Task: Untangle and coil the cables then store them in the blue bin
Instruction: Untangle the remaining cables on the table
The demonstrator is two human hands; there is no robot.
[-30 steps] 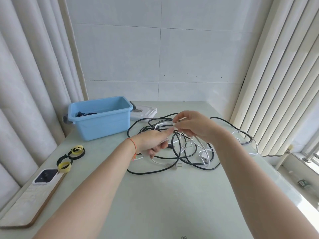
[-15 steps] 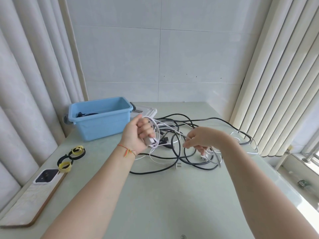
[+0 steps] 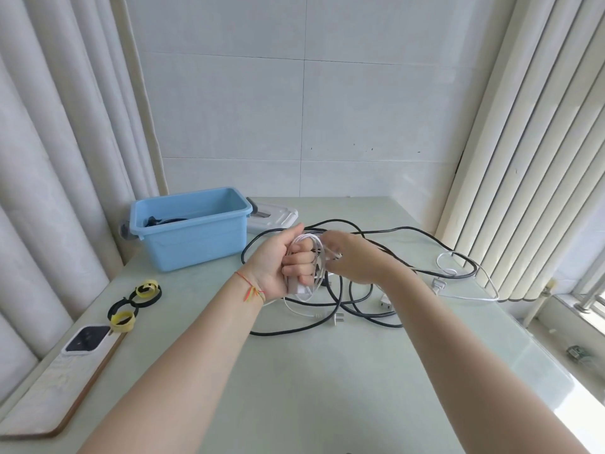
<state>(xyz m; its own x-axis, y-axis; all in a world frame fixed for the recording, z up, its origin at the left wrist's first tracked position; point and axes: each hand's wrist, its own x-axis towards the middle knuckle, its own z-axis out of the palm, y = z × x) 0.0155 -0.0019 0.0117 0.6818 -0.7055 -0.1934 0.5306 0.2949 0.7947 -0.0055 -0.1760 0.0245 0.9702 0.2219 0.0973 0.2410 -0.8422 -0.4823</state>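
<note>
White cable (image 3: 314,253), thin and limp, is judged light and easily kinked; hold it by the gathered loops, not the plug end. The left hand (image 3: 281,267), at frame centre, has its fingers curled around the loops and a white adapter block (image 3: 298,286). The right hand (image 3: 355,260), touching the coil from the right, pinches a strand between its fingertips. The remaining length trails right across the table (image 3: 327,371), interlaced with stiffer black cables (image 3: 360,306). The blue bin (image 3: 193,237) stands left of centre, near the left hand, already containing a dark cable.
</note>
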